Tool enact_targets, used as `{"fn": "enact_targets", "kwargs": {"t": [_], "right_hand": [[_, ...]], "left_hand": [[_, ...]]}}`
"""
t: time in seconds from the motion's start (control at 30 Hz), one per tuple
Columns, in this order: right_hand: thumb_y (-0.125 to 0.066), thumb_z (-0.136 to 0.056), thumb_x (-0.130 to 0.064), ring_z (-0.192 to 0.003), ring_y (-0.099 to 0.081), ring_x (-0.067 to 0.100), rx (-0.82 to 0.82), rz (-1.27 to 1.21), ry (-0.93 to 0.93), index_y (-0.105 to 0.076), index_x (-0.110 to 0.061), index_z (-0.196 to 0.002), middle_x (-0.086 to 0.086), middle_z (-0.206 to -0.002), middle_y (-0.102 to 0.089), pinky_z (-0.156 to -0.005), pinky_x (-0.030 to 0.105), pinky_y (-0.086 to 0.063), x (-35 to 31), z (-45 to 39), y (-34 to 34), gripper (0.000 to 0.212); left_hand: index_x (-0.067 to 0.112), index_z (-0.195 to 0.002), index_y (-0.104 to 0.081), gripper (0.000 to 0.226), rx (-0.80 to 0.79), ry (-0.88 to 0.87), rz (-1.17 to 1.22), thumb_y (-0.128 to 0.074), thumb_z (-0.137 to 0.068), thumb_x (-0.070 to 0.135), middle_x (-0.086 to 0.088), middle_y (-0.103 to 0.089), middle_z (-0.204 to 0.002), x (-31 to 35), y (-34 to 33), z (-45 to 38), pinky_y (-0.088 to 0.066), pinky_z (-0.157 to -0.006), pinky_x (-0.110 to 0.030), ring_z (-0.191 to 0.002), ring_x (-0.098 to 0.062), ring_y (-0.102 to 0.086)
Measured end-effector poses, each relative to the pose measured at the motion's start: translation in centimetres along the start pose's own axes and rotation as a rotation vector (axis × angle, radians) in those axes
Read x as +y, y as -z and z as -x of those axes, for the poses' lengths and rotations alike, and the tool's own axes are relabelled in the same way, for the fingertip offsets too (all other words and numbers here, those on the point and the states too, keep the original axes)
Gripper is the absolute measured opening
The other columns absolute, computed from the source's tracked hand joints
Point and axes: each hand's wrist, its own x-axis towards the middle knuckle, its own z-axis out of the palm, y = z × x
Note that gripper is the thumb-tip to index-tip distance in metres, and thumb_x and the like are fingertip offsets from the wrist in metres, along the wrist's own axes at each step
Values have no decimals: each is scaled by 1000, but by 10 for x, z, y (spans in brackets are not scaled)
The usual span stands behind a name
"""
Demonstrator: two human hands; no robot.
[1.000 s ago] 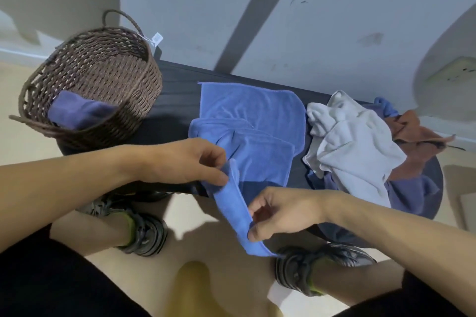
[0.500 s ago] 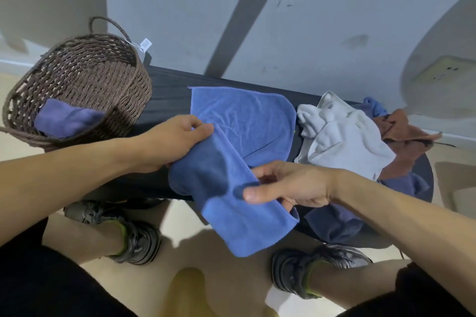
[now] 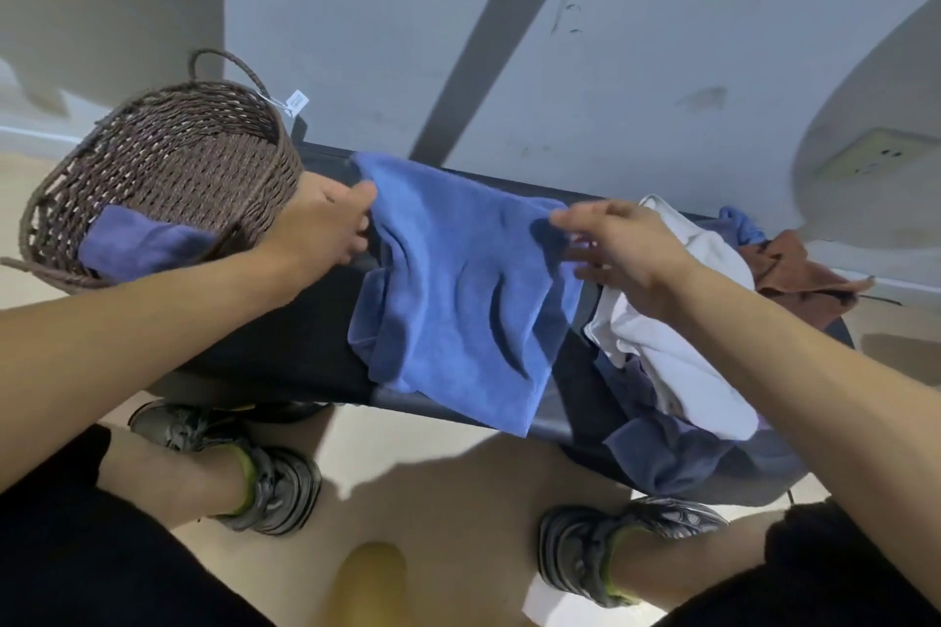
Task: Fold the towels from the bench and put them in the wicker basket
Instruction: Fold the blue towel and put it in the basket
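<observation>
A second ago you held the near edge of the blue towel (image 3: 458, 290) low, off the front of the bench (image 3: 285, 351), your left hand (image 3: 321, 229) pinching it above your right hand (image 3: 616, 250). Half a second ago both hands were carrying that edge up and away from you. Now the towel lies doubled over on the bench, its fold line on your side and a corner hanging past the front edge. Your left hand has moved to the far left corner and your right hand to the far right corner, fingers at the cloth.
</observation>
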Motion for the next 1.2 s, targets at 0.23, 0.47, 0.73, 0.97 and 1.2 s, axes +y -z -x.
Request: {"fn": "enact_targets", "kwargs": {"t": [0.23,0.47,0.73,0.97,1.2], "right_hand": [[-73,-79,-53,-60,-62,20,-405,901,-305,-69,-6,-80,8,-67,-64,-57,27,-55,73,20,-32,47],[-76,-73,-28,-56,-56,18,-270,1091,-86,-57,-13,-58,2,-59,-60,-47,24,-41,114,42,-42,28],[-72,-81,-43,-50,-65,19,-282,1085,-220,-62,-12,-63,4,-55,-67,-55,28,-55,112,34,-38,37],[-67,-83,-11,-54,-67,20,-338,816,-366,-73,5,-84,14,-71,-74,-65,31,-62,102,32,-36,17],[-66,-71,0,-56,-70,25,-275,673,-307,-61,-3,-71,16,-60,-67,-61,33,-62,51,17,-3,6]], "left_hand": [[19,-53,-47,49,-400,128,-785,-72,-77,55,8,-50,-50,-80,-16,24,-34,-46,-23,-47,-9,-47],[12,-67,-53,39,-292,-16,-727,-78,-73,40,3,-56,-63,-94,-27,34,-32,-49,-23,-56,-11,-50],[24,-69,-70,12,-138,-38,-421,-74,-80,22,11,-70,-71,-73,-28,23,-43,-62,-21,-69,-5,-63],[9,-92,-61,16,-155,52,-235,-58,-95,24,-21,-69,-93,-67,-29,16,-53,-86,-56,-84,-36,-65],[19,-94,-60,9,-23,70,-222,-60,-93,28,-8,-70,-88,-66,-20,14,-56,-86,-52,-88,-27,-68]]}}
